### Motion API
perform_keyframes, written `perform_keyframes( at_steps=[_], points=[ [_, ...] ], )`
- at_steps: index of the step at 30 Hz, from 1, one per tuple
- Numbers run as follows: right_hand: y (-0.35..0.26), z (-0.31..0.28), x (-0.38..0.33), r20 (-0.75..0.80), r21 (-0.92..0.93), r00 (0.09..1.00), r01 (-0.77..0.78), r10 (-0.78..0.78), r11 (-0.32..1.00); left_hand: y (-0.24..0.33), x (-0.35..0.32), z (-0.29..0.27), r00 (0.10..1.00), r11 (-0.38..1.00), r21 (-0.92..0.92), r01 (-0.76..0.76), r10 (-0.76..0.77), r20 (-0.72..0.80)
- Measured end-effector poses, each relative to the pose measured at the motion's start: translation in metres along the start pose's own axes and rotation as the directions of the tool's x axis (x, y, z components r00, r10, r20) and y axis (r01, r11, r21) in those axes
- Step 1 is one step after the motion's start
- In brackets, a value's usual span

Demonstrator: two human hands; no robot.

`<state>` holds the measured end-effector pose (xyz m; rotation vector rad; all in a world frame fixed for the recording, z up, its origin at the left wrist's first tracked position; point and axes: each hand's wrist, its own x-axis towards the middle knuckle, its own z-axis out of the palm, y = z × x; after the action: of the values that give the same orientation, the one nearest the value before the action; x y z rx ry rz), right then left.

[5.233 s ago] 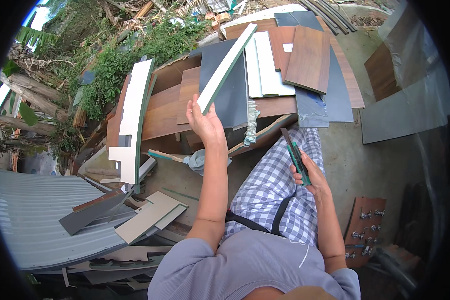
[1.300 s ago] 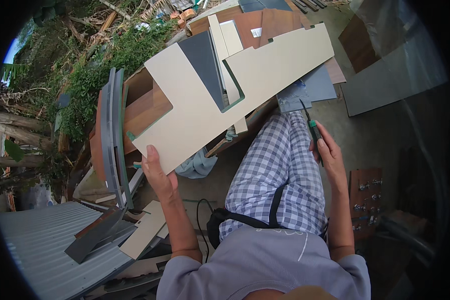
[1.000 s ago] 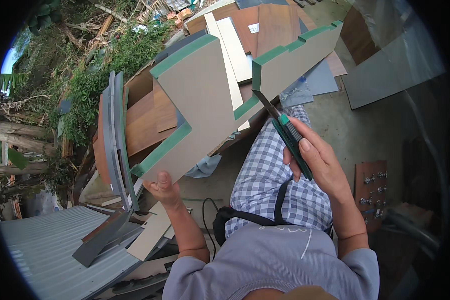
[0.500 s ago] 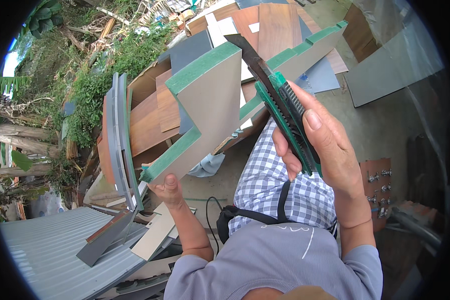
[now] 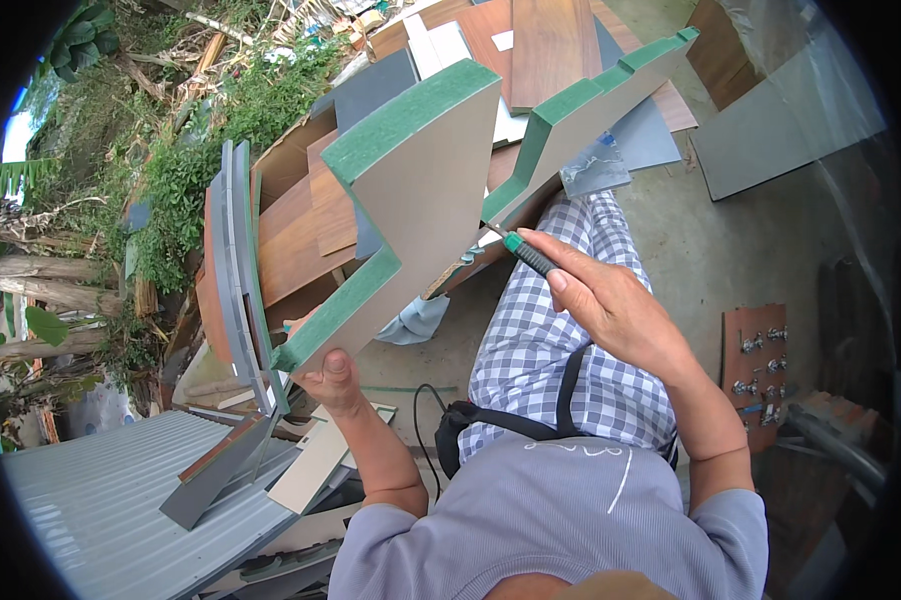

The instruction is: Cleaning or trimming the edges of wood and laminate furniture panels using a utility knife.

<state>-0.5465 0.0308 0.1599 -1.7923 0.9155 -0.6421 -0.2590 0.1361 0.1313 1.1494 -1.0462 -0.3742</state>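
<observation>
My left hand (image 5: 332, 380) grips the lower end of a stepped beige board with green edges (image 5: 425, 190), held up tilted in front of me. My right hand (image 5: 610, 300) holds a green-handled knife (image 5: 525, 252), its tip touching the board's green edge at the notch near the middle. The board's far stepped end reaches up toward the top right. My checked trouser leg (image 5: 560, 340) lies below the board.
Brown and grey board offcuts (image 5: 530, 50) are piled on the ground ahead. Curved grey panels (image 5: 235, 270) stand at the left beside a corrugated metal sheet (image 5: 90, 490). A wooden plate with metal fittings (image 5: 755, 350) lies at right on the concrete floor (image 5: 730, 250). Plants fill the far left.
Five seconds ago my left hand held a narrow white strip; now it holds the stepped board, turned edge-on. My right hand lowered the knife and brought its tip to the board's edge.
</observation>
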Motion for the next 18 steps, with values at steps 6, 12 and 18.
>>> perform_keyframes(
  at_steps=[6,12,18],
  points=[
    [-0.015,-0.001,-0.005,-0.099,-0.459,0.995,-0.030,-0.018,0.888,0.004,-0.001,0.004,1.000,1.000,0.008,0.002,-0.002,-0.018],
    [-0.004,-0.007,-0.005,-0.235,-0.694,0.963,-0.068,-0.136,0.717,0.001,-0.002,0.001,1.000,1.000,0.009,-0.013,0.013,-0.006],
    [-0.016,-0.018,-0.003,-0.231,-0.818,0.931,-0.028,-0.283,0.575,0.008,-0.004,0.007,0.999,1.000,-0.008,0.001,-0.001,-0.037]
  ],
)
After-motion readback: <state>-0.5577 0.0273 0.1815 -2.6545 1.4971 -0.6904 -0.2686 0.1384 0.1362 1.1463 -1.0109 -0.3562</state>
